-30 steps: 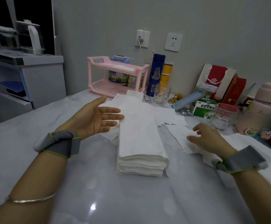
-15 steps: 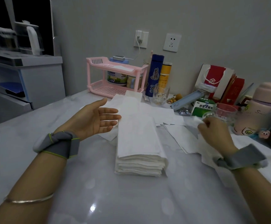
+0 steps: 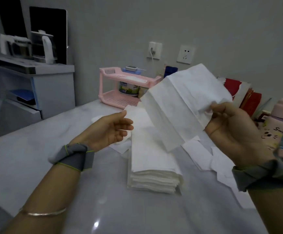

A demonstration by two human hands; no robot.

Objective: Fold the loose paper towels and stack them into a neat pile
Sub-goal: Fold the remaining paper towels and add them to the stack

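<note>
Head view: right hand (image 3: 235, 132), earlier low on the loose sheets (image 3: 221, 168), now raised, pinching one paper towel (image 3: 184, 105) by its edge in the air above the folded stack (image 3: 152, 166) on the bench (image 3: 66, 191). The towel seems creased lengthwise; left hand (image 3: 110, 130) stays open, fingers straight, beside the stack.

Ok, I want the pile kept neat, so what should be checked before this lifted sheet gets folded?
1. Grip of right hand on paper towel: ok, pinched at one edge.
2. Free left hand: ok, open, holding nothing.
3. Towel flat for folding: not ok, hangs creased in the air.
4. Near end of pile squared: ok.
5. Far end of pile: cannot tell, towel hides it.
6. All loose towels done: not ok, some lie right of the pile.
</note>
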